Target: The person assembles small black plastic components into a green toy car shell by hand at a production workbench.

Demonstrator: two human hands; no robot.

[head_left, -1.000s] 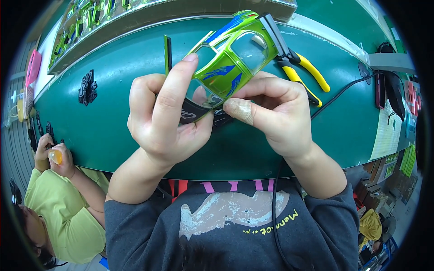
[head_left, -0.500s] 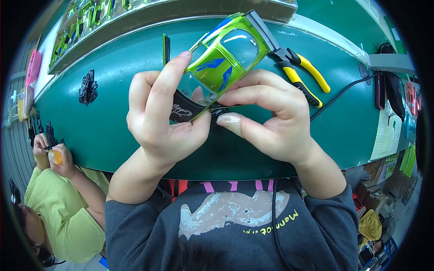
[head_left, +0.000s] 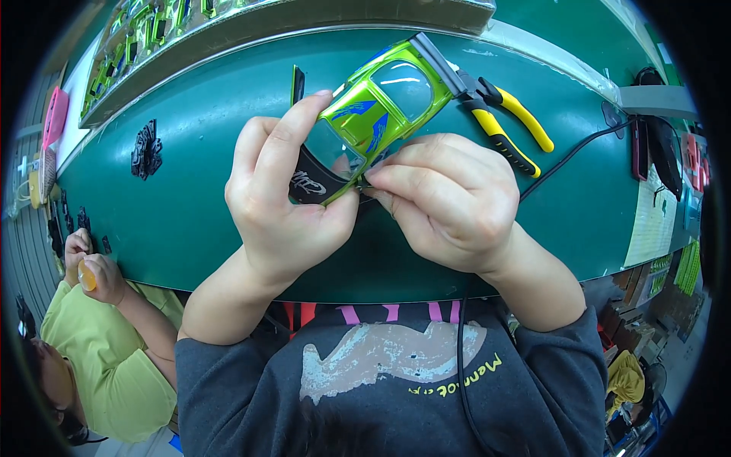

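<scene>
A glossy green toy car body with blue markings, clear windows and a grey piece across its far end is held tilted above the green table. My left hand grips its near left part, forefinger on top and thumb under the edge. Closed in a pinch, my right hand presses against the near lower edge of the shell. Whatever lies between its fingertips is mostly hidden; a little dark material shows there. Pliers with yellow and black handles lie just beyond my right hand.
A box along the far edge holds several similar green car bodies. Small black parts are heaped at left. A black cable crosses the right side. At lower left, a co-worker holds an orange-handled item.
My right fingers have closed into a tighter pinch at the shell's edge, covering the small dark piece seen there before. The car body and my left hand have shifted slightly right.
</scene>
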